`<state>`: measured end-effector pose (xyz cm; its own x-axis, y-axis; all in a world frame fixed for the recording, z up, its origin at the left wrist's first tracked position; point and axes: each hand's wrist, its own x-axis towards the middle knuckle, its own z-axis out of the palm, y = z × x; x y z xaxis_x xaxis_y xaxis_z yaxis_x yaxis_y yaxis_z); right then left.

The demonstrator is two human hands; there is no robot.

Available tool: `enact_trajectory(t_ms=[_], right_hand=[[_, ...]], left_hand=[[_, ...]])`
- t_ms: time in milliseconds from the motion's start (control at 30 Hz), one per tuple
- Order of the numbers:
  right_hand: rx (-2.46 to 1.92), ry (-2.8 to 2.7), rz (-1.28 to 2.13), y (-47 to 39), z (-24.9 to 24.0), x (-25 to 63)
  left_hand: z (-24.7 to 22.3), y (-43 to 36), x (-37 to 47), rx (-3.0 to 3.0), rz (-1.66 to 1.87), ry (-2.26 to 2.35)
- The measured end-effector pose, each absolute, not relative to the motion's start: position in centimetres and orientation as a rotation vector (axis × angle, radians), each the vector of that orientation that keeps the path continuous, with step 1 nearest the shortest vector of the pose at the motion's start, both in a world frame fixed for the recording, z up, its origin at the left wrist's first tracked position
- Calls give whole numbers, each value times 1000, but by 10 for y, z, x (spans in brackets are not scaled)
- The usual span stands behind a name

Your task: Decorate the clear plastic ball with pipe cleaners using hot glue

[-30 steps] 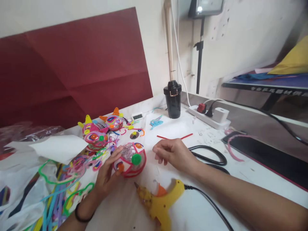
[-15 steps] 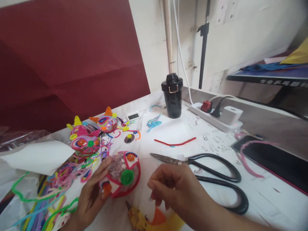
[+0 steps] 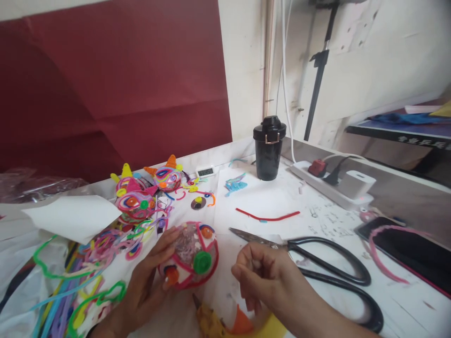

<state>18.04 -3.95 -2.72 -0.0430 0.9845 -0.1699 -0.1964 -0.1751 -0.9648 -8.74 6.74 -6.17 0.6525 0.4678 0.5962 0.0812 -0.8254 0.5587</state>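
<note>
My left hand [image 3: 150, 277] grips a round clear craft ball [image 3: 186, 251] from its left side. The ball is edged in red and pink pipe cleaner, with a green button in the middle and orange button eyes on white patches. To its right, my right hand [image 3: 266, 277] hovers with thumb and fingers pinched; what they hold, if anything, is hidden. Below that hand lies a yellow glue gun [image 3: 213, 324] with a dark nozzle, partly covered, its orange trigger showing. Large black-handled scissors [image 3: 292, 244] lie just beyond my right hand, partly behind it.
Finished decorated balls [image 3: 136, 206] and a heap of colourful pipe cleaners [image 3: 102, 249] crowd the left. A red pipe cleaner strip [image 3: 268, 217] lies on white paper. Behind stand a black cup [image 3: 268, 152] and a power strip [image 3: 331, 188]; a phone [image 3: 416, 253] lies right.
The camera view has shifted, so most things appear farther right in the picture. My left hand still grips the craft ball, and my right hand keeps its pinched shape beside it.
</note>
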Motion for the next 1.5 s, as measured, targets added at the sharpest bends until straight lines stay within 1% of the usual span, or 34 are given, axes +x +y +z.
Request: enact_trajectory(t_ms=[333,667,967,1200,1500], right_hand=[[-1105,-1012,1374,-34,-17,190],[-1003,-929,1410,-33,-7,201],[-1041,-912,1434,-31,-15,199],[-932,-898,1371,-30,-17,202],[-960,-1120,1240,-30,-30,201]], left_hand=[[-58,69,-86,2401,1064,486],[-54,69,-85,2404,1073,565],[-50,65,-78,2426,1062,571],[-52,67,-78,2404,1039,462],[-55,68,-79,2405,1032,323]])
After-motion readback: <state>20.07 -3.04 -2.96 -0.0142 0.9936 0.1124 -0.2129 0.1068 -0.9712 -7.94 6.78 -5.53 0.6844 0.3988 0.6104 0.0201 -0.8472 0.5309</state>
